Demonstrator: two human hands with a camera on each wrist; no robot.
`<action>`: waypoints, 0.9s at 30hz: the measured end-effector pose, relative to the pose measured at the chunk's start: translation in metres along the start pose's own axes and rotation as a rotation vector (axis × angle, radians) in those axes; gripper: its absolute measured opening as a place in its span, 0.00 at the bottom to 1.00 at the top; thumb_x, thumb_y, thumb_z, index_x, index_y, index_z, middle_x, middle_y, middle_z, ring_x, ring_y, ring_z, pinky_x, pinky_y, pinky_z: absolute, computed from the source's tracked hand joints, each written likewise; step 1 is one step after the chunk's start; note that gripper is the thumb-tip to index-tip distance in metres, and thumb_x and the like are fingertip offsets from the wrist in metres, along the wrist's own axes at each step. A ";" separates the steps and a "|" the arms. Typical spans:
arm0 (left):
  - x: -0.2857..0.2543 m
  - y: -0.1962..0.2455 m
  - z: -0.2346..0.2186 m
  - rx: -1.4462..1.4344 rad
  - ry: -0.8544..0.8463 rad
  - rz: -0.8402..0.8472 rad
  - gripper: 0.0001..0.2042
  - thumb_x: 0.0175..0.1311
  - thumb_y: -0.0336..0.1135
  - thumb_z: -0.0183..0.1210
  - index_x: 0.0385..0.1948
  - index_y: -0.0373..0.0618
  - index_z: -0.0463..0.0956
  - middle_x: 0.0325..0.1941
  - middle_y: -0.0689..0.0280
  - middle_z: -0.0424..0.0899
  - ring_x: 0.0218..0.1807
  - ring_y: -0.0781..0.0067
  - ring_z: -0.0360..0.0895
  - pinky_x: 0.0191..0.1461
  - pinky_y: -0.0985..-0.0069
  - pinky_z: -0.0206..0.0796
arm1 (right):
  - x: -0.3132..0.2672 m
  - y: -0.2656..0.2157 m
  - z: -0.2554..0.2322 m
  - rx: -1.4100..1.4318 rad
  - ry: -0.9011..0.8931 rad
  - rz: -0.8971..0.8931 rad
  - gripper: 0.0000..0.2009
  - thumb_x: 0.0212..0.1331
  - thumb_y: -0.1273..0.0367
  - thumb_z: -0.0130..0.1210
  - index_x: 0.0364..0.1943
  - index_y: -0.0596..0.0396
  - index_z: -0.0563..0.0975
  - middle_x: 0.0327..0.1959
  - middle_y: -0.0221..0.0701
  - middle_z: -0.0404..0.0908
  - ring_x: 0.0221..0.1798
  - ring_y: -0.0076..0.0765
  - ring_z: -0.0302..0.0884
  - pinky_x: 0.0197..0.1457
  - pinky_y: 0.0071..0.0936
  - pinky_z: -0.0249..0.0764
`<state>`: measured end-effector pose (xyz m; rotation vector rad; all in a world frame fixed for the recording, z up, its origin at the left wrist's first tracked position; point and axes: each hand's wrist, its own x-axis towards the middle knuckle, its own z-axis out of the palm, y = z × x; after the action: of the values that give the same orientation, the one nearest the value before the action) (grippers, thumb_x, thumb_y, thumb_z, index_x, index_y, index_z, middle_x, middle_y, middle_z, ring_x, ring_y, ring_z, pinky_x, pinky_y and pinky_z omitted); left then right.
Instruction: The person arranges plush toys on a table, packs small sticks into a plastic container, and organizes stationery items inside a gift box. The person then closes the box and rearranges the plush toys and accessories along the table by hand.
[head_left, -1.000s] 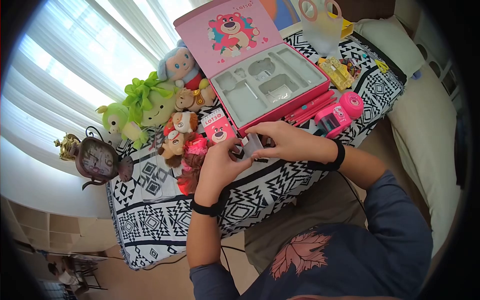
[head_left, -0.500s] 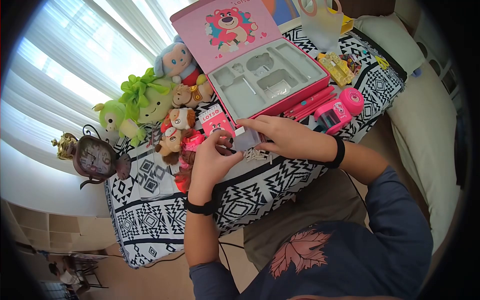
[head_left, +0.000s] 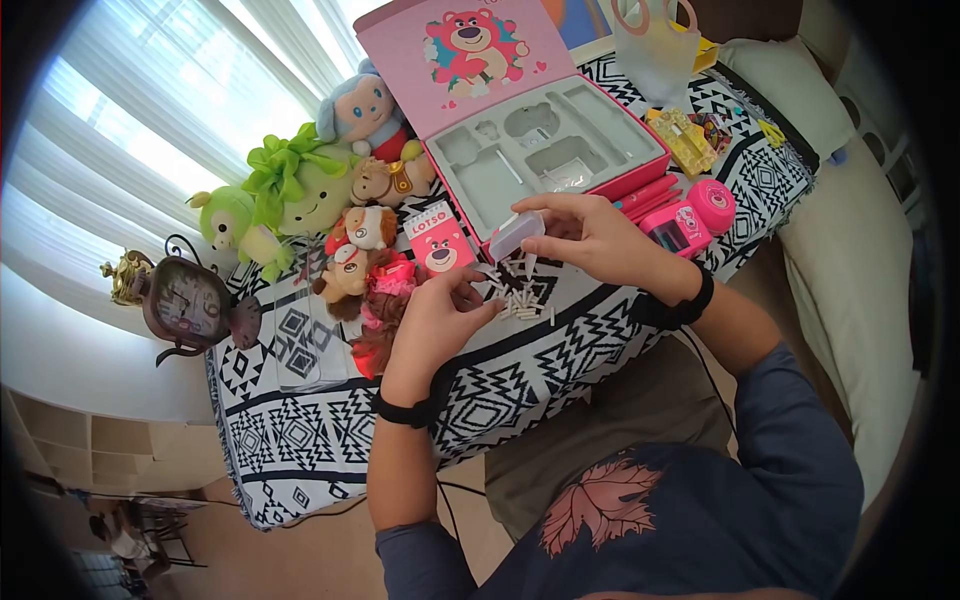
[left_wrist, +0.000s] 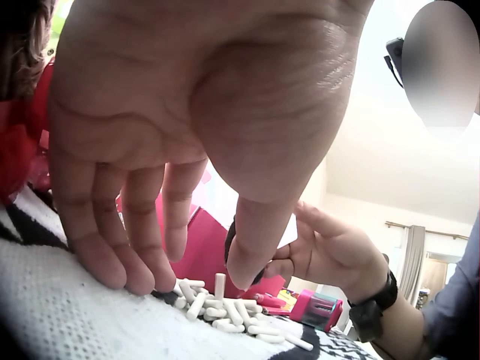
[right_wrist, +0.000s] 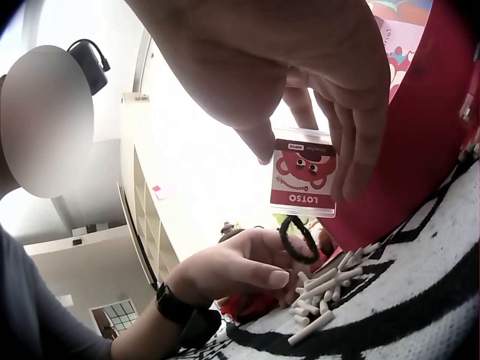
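My right hand (head_left: 605, 245) (right_wrist: 300, 67) pinches a small clear case (head_left: 515, 236) between thumb and fingers; in the right wrist view the case (right_wrist: 304, 174) hangs above the cloth, its pink LOTSO label facing the camera. Below it, small white sticks (head_left: 520, 303) (left_wrist: 225, 311) (right_wrist: 321, 291) lie in a loose pile. My left hand (head_left: 435, 325) (left_wrist: 202, 112) hovers beside the pile, fingers loosely bent and thumb apart. A black loop (right_wrist: 298, 240) shows at its fingertips; whether the hand holds it, I cannot tell.
An open pink box (head_left: 480, 192) with a grey tray stands behind the hands. Left of it are a LOTSO notepad (head_left: 440, 240) and several plush toys (head_left: 305, 195). Pink pencils and a pink sharpener (head_left: 680, 226) lie right. A metal clock (head_left: 190, 300) stands far left.
The right hand has lifted and tilted the case, moving it up and right. The left hand has drawn apart from the case, and more of the white pile shows between the hands.
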<state>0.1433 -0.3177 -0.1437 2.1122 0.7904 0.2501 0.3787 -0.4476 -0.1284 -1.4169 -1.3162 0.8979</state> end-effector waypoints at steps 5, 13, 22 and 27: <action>0.001 0.005 0.001 -0.078 0.041 0.028 0.27 0.59 0.35 0.79 0.58 0.37 0.80 0.37 0.67 0.85 0.35 0.81 0.82 0.41 0.79 0.76 | 0.001 -0.001 -0.002 0.150 0.039 0.055 0.24 0.72 0.65 0.67 0.67 0.59 0.77 0.40 0.28 0.88 0.41 0.19 0.82 0.45 0.22 0.76; -0.009 0.025 0.000 -0.315 0.150 0.250 0.29 0.58 0.28 0.78 0.62 0.40 0.76 0.49 0.67 0.84 0.41 0.78 0.84 0.48 0.78 0.79 | 0.004 -0.026 0.010 -0.277 0.069 0.063 0.21 0.67 0.58 0.71 0.54 0.61 0.85 0.26 0.27 0.83 0.29 0.15 0.72 0.33 0.23 0.69; 0.001 0.005 -0.010 -0.360 0.318 0.116 0.20 0.69 0.29 0.72 0.59 0.33 0.77 0.37 0.67 0.89 0.40 0.82 0.85 0.42 0.84 0.75 | -0.009 -0.015 0.017 0.005 0.084 -0.102 0.25 0.69 0.69 0.66 0.68 0.61 0.75 0.30 0.29 0.84 0.34 0.18 0.79 0.40 0.24 0.74; 0.005 0.002 -0.013 -0.209 0.558 -0.039 0.21 0.72 0.39 0.70 0.56 0.32 0.79 0.32 0.65 0.90 0.31 0.82 0.84 0.32 0.84 0.70 | -0.040 0.006 -0.005 -0.155 0.070 -0.181 0.23 0.70 0.68 0.65 0.66 0.62 0.75 0.31 0.33 0.86 0.34 0.23 0.82 0.40 0.25 0.77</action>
<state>0.1421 -0.3070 -0.1345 1.8403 1.0696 0.8873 0.3796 -0.4880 -0.1362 -1.4071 -1.4597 0.6326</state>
